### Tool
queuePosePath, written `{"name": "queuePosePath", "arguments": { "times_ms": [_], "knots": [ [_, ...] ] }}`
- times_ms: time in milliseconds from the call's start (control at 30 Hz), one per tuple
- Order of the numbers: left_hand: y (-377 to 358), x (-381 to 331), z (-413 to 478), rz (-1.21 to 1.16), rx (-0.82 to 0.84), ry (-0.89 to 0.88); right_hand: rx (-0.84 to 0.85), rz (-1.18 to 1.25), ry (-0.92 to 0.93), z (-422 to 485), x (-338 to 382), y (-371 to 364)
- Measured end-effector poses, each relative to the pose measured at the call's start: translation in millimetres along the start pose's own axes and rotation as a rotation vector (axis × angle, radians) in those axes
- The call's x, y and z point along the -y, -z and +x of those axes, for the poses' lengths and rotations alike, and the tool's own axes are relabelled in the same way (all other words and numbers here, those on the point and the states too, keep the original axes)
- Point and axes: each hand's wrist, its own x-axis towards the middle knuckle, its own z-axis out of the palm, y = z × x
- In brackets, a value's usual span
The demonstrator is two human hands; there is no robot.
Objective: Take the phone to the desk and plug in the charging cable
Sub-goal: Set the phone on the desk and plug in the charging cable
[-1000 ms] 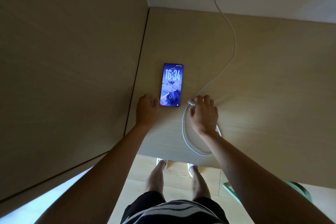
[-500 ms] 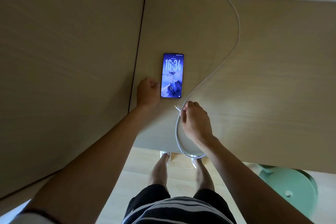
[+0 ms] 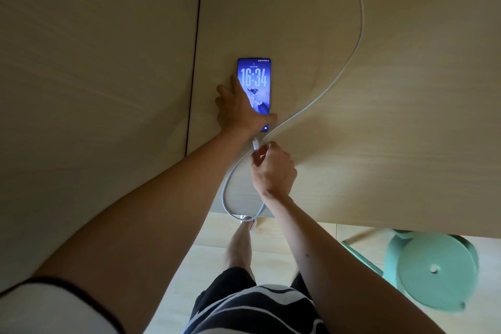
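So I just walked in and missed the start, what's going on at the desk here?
A person is about to charge a phone. It lies face up on the desk, screen lit and showing 16:34. The left hand rests on its lower part, holding it down. The right hand pinches the plug end of the white charging cable, with the connector pointing at the phone's near end, just short of it. The cable is not plugged in yet; its slack loops past the desk's near edge.

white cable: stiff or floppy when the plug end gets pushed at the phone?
Probably floppy: the white cable lies in loose curves and loops off the desk edge. The right hand pinches close behind the plug, likely for control. The left hand rests on the phone, which might otherwise slide.
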Motion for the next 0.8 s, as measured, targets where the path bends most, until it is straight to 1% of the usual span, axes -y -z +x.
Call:
{"name": "queuePosePath", "arguments": {
  "times_ms": [167,533,800],
  "knots": [
    [0.2,-4.7,1.3,0.063,0.022,0.024,-0.055,0.037,0.0,3.4,-3.7,-2.4],
    [5.6,-17.7,12.7,-0.001,0.104,0.088,-0.134,0.122,0.031,9.4,5.4,3.5],
    [10.7,-24.2,14.7,-0.06,0.14,0.15,-0.125,0.125,0.006,14.1,8.8,8.9]
  ]
}}
